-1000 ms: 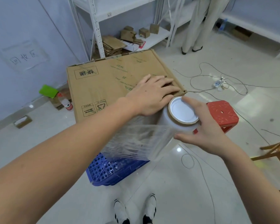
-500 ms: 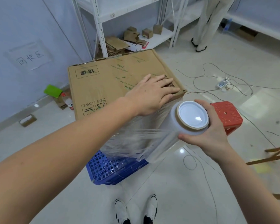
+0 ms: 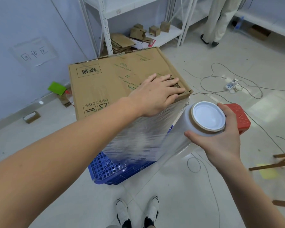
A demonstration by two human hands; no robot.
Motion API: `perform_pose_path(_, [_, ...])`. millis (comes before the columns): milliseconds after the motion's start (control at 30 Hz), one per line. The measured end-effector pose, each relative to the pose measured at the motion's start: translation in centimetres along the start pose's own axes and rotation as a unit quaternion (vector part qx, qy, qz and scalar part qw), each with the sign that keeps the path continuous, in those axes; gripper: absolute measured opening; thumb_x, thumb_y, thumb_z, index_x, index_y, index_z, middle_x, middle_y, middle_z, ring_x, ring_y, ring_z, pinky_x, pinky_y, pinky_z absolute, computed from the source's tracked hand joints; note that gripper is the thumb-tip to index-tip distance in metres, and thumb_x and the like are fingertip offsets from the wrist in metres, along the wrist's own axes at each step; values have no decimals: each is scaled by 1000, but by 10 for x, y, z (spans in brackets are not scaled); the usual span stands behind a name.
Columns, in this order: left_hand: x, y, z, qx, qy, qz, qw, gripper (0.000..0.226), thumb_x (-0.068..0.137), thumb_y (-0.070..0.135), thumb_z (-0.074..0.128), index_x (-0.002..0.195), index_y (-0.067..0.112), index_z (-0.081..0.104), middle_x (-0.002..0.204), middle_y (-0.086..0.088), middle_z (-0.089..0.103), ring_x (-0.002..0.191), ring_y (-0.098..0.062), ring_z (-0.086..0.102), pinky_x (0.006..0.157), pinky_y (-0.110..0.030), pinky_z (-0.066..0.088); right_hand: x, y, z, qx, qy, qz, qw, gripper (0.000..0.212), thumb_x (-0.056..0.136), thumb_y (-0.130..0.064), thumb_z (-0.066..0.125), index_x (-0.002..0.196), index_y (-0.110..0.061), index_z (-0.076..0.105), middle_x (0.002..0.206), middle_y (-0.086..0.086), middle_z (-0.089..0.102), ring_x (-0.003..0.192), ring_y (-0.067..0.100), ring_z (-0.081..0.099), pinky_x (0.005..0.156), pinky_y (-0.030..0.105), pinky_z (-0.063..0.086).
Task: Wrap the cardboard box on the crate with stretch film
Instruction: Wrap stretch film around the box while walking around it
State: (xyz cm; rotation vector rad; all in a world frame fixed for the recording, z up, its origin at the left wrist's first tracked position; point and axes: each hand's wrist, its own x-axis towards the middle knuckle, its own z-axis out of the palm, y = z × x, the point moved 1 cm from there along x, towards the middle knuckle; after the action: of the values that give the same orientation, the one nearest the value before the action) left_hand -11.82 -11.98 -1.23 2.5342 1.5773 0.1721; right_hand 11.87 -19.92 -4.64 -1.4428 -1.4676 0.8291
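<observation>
Gripping the film roll (image 3: pixel 202 122) just off the near right corner, the right hand (image 3: pixel 220 137) holds its axis roughly upright; film stretches leftward across the cardboard box (image 3: pixel 115 83) on the blue crate (image 3: pixel 109 168), whose top the flat left hand (image 3: pixel 156 96) presses.

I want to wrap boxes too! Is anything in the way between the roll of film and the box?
Nothing visible. The right hand grips the film roll beside the cardboard box, and film already stretches straight to its side. The left hand presses flat on top.
</observation>
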Motion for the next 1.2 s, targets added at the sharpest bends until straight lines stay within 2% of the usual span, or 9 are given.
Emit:
perform_pose_path(167, [-2,-1,-1,-1,-2,-1,1000,48,112,49,20,158,47,32,171,11,19,159,-15,11,129,-47,4,7,3,9,-7,5,4,1000,113,53,-18,101,148,-28,40,135,-17,49,121,-5,47,94,0,35])
perform_pose_path(300, [-3,-1,-1,-4,-2,0,1000,48,112,50,21,158,46,32,171,11,19,159,-15,10,129,-47,3,17,3,12,-22,-6,0,1000,117,51,-26,102,149,-28,37,142,-12,47,130,5,47,113,32,40])
perform_pose_path(400, [-3,0,-1,-1,1,2,1000,49,111,52,25,158,45,33,171,11,20,159,-14,10,129,-47,4,20,4,9,-46,-38,-22,998,119,52,-37,100,149,-31,33,145,-12,42,135,7,42,116,37,37])
perform_pose_path(467, [-2,0,0,-3,9,1,1000,48,110,53,29,156,45,37,170,12,25,158,-14,14,128,-46,6,23,4,4,-58,-74,-33,995,118,51,-48,95,149,-43,29,147,-16,36,136,4,37,114,37,37])
perform_pose_path(600, [11,5,-7,-4,49,-12,999,38,107,53,38,136,41,58,145,9,53,137,-19,43,116,-46,30,40,4,-16,-66,-193,-31,979,113,54,-43,98,142,-62,29,141,-26,36,129,20,51,93,65,52])
perform_pose_path(767, [32,12,-5,-9,103,-25,994,27,103,45,45,120,31,61,117,3,54,112,-21,47,102,-43,39,70,-3,-42,-100,-356,-42,928,125,60,-12,97,151,-57,23,144,-40,35,126,0,51,94,54,57])
perform_pose_path(900, [29,5,-3,-70,92,-17,993,37,104,41,47,139,32,57,133,5,53,126,-17,44,111,-39,32,85,0,-47,-108,-421,-60,899,123,60,-1,94,148,-54,27,139,-37,39,125,-1,52,77,9,52])
perform_pose_path(1033, [33,4,-3,-57,22,-17,998,47,109,39,38,155,39,40,167,10,31,157,-14,19,128,-44,9,84,7,-33,-44,-405,-83,909,113,52,10,94,140,-36,39,126,-32,51,118,-7,54,78,5,48])
perform_pose_path(1200, [35,4,-3,-46,-4,-13,999,44,110,39,33,153,41,42,169,13,27,158,-12,12,129,-46,5,85,11,-23,5,-357,-90,930,112,49,0,99,140,-33,42,127,-24,55,125,0,53,94,8,42])
